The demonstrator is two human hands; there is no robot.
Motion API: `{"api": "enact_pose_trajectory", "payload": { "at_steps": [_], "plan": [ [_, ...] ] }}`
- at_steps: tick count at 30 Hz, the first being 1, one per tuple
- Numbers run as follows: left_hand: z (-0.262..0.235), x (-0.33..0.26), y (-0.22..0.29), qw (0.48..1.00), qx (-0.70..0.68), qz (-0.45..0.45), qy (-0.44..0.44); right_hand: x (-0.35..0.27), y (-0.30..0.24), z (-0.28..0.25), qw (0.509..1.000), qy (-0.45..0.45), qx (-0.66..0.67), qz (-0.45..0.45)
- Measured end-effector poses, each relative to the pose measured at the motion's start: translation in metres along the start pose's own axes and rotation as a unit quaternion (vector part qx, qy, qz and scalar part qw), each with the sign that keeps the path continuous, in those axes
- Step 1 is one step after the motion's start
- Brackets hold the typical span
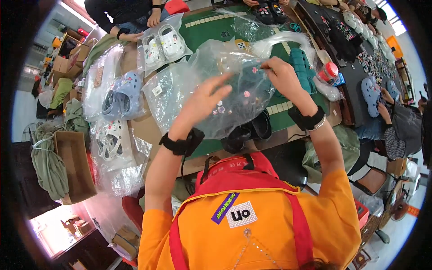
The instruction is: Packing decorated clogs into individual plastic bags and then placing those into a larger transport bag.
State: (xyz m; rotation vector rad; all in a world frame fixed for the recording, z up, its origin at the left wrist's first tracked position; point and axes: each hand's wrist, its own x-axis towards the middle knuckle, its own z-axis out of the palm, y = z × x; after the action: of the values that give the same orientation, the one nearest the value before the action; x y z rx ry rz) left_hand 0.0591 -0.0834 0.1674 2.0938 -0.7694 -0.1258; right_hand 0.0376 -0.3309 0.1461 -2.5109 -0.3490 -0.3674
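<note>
A large clear plastic bag (171, 87) lies spread over the green table mat in front of me. Small charms (246, 94), pink and white, show on or through its film. My left hand (208, 102) reaches over the middle of the bag, its fingers stretched out and apart. At the bag's far right edge my right hand (282, 77) is closed in a pinch on the film. Just below the bag, by the near table edge, sits a pair of black clogs (260, 127), partly covered by the plastic. Green clogs (300, 67) stand right of my right hand.
Bagged white clogs (171, 44) lie at the back left, near another person's hand (154, 19). Left of the bag are blue-grey clogs (128, 94) and more white clogs (112, 139) in plastic. A red-lidded jar (330, 71) stands at right. An open cardboard box (74, 166) is at far left.
</note>
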Motion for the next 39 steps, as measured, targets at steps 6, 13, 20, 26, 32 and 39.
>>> {"api": "enact_pose_trajectory", "payload": {
  "at_steps": [6, 13, 20, 26, 32, 39],
  "plan": [
    [0.046, -0.041, 0.026, 0.848, -0.329, 0.007, -0.416, 0.024, 0.024, 0.013, 0.993, 0.072, 0.007, -0.088],
    [0.162, -0.074, -0.097, 0.97, -0.018, -0.154, -0.187, 0.07, 0.003, -0.014, 0.96, -0.03, 0.224, 0.167],
    [0.198, -0.066, -0.087, 0.953, 0.064, -0.243, -0.169, 0.068, 0.015, -0.036, 0.956, 0.081, 0.261, 0.106],
    [0.204, -0.065, -0.096, 0.957, 0.088, -0.236, -0.142, 0.053, 0.042, -0.04, 0.975, 0.082, 0.186, 0.088],
    [0.221, -0.064, -0.081, 0.943, 0.106, -0.264, -0.173, 0.049, 0.047, -0.024, 0.957, 0.071, 0.254, 0.122],
    [0.244, -0.053, -0.066, 0.941, 0.142, -0.296, -0.081, 0.047, 0.033, -0.022, 0.948, 0.074, 0.282, 0.128]
  ]
}}
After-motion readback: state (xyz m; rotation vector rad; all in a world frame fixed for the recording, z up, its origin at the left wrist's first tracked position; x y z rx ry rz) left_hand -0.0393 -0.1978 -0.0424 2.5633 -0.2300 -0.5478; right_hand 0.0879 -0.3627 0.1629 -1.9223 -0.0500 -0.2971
